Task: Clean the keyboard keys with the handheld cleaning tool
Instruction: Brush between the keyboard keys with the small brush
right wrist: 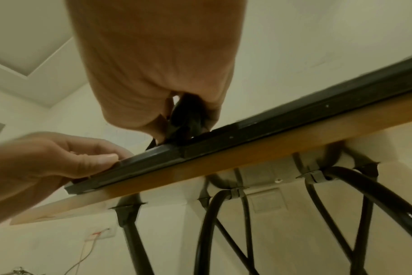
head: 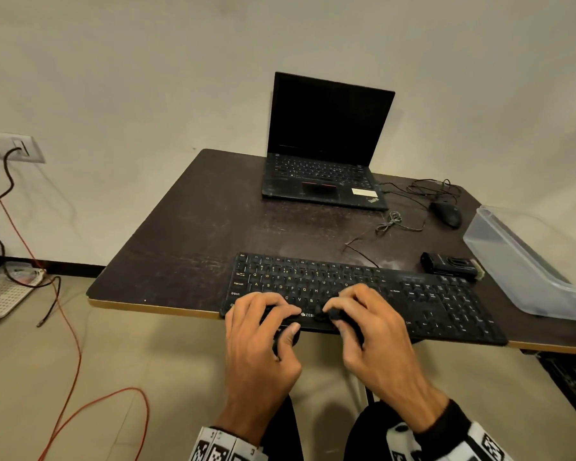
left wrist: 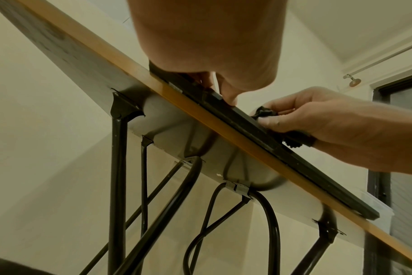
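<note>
Both hands are parked at the near edge of the keyboard. Right hand has its fingers curled round a small dark tool and is holding it down on the bottom row, about where the space bar is. What kind of tool it is, can't really tell, it's mostly buried in the fist. Left hand is clamped on the front edge just beside it, fingers bent over the keys with the thumb against the front rim, so it's steadying the board.

Keyboard sits at the front edge of the table, long axis running left to right across the person. Tool is roughly mid-board, so I'd guess most of the rows are further out from the hands, with the numpad off to the right. Right hand is the closer one for that.

Further out: a black gadget just past the keyboard's right end, clear tub at the right edge, mouse with a tangle of cable, laptop open at the back.
</note>
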Demonstrator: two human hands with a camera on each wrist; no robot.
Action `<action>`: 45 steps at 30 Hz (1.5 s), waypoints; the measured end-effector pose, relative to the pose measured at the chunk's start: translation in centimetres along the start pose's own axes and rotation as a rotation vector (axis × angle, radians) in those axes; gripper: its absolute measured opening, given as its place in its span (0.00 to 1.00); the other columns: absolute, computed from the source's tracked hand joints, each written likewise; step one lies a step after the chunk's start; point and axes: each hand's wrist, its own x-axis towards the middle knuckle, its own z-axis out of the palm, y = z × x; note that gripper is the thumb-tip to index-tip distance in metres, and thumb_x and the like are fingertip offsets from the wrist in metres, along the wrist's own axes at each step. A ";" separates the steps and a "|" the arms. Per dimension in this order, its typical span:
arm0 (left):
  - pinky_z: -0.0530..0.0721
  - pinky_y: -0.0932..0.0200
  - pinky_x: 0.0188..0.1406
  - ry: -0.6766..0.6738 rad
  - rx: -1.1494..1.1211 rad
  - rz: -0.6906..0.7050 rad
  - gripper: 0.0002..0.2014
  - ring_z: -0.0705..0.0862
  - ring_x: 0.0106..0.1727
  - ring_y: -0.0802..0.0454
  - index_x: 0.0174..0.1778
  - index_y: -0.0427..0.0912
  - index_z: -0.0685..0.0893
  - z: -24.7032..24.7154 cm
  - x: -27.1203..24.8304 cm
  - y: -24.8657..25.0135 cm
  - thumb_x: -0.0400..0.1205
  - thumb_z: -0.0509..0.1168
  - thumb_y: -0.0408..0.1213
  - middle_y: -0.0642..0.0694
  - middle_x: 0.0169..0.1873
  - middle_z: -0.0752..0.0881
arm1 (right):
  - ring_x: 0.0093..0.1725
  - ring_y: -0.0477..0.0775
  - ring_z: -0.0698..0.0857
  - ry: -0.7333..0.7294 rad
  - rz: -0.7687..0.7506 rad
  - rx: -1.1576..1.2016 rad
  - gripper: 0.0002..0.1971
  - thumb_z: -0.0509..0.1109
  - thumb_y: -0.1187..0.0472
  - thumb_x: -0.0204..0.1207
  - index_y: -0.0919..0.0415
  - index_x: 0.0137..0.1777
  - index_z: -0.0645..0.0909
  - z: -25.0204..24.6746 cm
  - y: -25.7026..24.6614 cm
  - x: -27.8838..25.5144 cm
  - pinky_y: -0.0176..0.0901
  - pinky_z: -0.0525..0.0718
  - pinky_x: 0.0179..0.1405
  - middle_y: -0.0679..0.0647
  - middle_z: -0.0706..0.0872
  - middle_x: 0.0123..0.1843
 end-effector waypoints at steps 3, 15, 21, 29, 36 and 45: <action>0.73 0.53 0.66 0.004 -0.001 0.003 0.11 0.80 0.63 0.49 0.53 0.46 0.92 0.1 0.0 -0.1 0.77 0.72 0.31 0.55 0.56 0.85 | 0.52 0.50 0.84 0.090 0.070 -0.022 0.18 0.79 0.79 0.70 0.59 0.54 0.89 -0.5 1.8 1.0 0.38 0.82 0.56 0.48 0.84 0.52; 0.74 0.50 0.65 -0.010 0.009 0.005 0.11 0.80 0.64 0.49 0.54 0.47 0.91 0.2 0.1 -0.1 0.77 0.71 0.32 0.55 0.56 0.84 | 0.49 0.43 0.83 -0.022 0.093 0.015 0.14 0.79 0.74 0.74 0.55 0.53 0.90 -0.5 1.0 1.8 0.21 0.74 0.54 0.44 0.83 0.49; 0.73 0.50 0.66 -0.011 0.003 0.009 0.11 0.81 0.63 0.48 0.54 0.47 0.91 0.2 0.1 -0.2 0.78 0.71 0.32 0.54 0.56 0.85 | 0.50 0.41 0.84 -0.044 0.233 0.016 0.09 0.80 0.68 0.78 0.52 0.52 0.92 -0.8 1.7 3.8 0.20 0.75 0.53 0.42 0.85 0.48; 0.73 0.53 0.66 -0.011 0.011 0.003 0.12 0.81 0.63 0.49 0.53 0.47 0.91 0.2 0.1 0.0 0.76 0.73 0.29 0.54 0.55 0.85 | 0.50 0.41 0.83 -0.066 0.276 0.003 0.08 0.80 0.64 0.79 0.51 0.53 0.94 -0.3 1.5 5.1 0.34 0.79 0.53 0.42 0.87 0.49; 0.73 0.52 0.67 -0.004 0.004 0.003 0.13 0.81 0.64 0.48 0.53 0.46 0.92 0.2 0.2 0.0 0.76 0.73 0.29 0.54 0.56 0.85 | 0.51 0.48 0.90 -0.046 0.303 -0.009 0.06 0.84 0.60 0.76 0.49 0.51 0.95 -0.5 2.1 6.2 0.42 0.83 0.51 0.43 0.91 0.49; 0.73 0.52 0.66 -0.003 0.002 0.008 0.12 0.81 0.63 0.49 0.53 0.46 0.91 0.1 0.3 0.1 0.76 0.73 0.29 0.54 0.55 0.85 | 0.51 0.49 0.89 -0.062 0.304 -0.026 0.06 0.83 0.61 0.77 0.50 0.51 0.95 -0.5 2.2 6.9 0.39 0.82 0.52 0.44 0.90 0.48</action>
